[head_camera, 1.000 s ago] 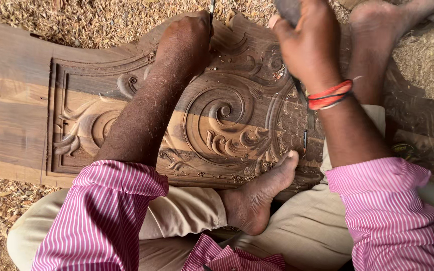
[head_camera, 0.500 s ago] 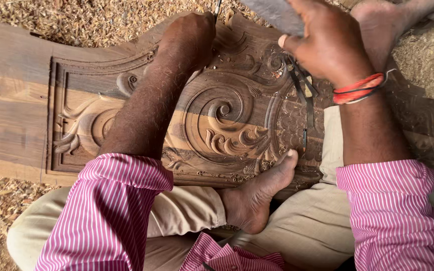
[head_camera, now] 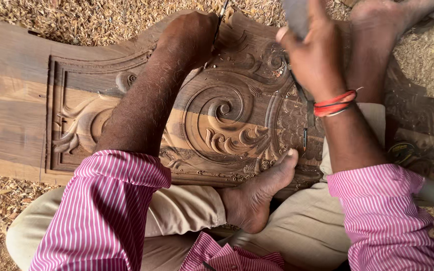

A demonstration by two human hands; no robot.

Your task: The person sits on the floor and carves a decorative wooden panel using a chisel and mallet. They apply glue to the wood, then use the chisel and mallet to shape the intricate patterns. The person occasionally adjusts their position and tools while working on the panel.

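Left hand (head_camera: pixel 189 37) is closed around a thin dark metal chisel (head_camera: pixel 222 20), its tip set on the large brown carved wooden panel (head_camera: pixel 21 115) lying directly beneath both hands. Right hand (head_camera: pixel 312 55) is closed around a blurred grey striking tool (head_camera: pixel 295 17), raised just above and right of the chisel. Progress: the spiral scroll (head_camera: pixel 222 110) and leaf relief (head_camera: pixel 76 130) near the forearms appear fully cut; detail at the panel's far edge, under the chisel, appears unfinished. A bare foot (head_camera: pixel 257 193) rests on the near edge, with wood shavings (head_camera: pixel 6 211) all around.
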